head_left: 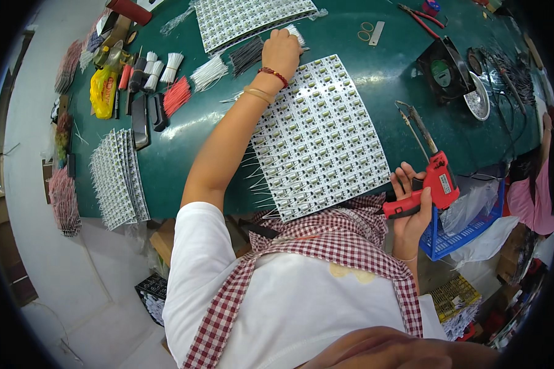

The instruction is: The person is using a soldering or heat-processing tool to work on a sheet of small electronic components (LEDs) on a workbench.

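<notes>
A white circuit-board panel (321, 138) lies at the near edge of a green desk (391, 77). The left hand (281, 53) bends over white wires (297, 34) — pinching (cannot tell) — while the right hand (412, 225) grips a red soldering gun (441, 181).

red print (109, 87) marks the yellow bag (98, 98), while the white label (444, 183) on the red soldering gun (438, 165) is illegible.

soldering gun (443, 182): plastic | tabletop (381, 77): glossy, smooth | apron (326, 230): matt cloth
</notes>
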A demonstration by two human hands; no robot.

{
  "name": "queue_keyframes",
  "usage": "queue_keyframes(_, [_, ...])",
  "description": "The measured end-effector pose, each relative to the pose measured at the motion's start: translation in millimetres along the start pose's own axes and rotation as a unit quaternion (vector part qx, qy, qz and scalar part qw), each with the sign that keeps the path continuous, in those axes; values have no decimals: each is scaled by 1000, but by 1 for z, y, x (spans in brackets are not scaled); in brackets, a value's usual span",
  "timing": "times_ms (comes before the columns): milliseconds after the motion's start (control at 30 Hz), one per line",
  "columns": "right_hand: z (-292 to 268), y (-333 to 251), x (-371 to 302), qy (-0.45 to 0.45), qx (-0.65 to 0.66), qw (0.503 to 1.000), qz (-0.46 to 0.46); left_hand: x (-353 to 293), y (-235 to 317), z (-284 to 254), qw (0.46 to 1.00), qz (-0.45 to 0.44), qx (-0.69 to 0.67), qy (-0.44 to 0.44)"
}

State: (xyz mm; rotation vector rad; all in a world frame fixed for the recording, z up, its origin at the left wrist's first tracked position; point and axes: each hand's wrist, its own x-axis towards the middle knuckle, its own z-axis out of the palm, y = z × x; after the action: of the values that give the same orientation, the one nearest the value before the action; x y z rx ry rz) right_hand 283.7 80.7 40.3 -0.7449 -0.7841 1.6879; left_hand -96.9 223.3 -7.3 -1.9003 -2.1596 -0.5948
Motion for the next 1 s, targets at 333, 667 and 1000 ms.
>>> queue_keyframes(333, [8, -12, 9, -26, -2, 999, -42, -8, 5, 6, 996, 50, 77, 1])
queue_keyframes(667, [18, -21, 6, -1, -11, 999, -53, -12, 10, -33, 983, 68, -106, 136])
queue_keyframes(1000, [83, 6, 20, -14, -102, 993, 51, -142, 128, -134, 735, -107, -628, -231])
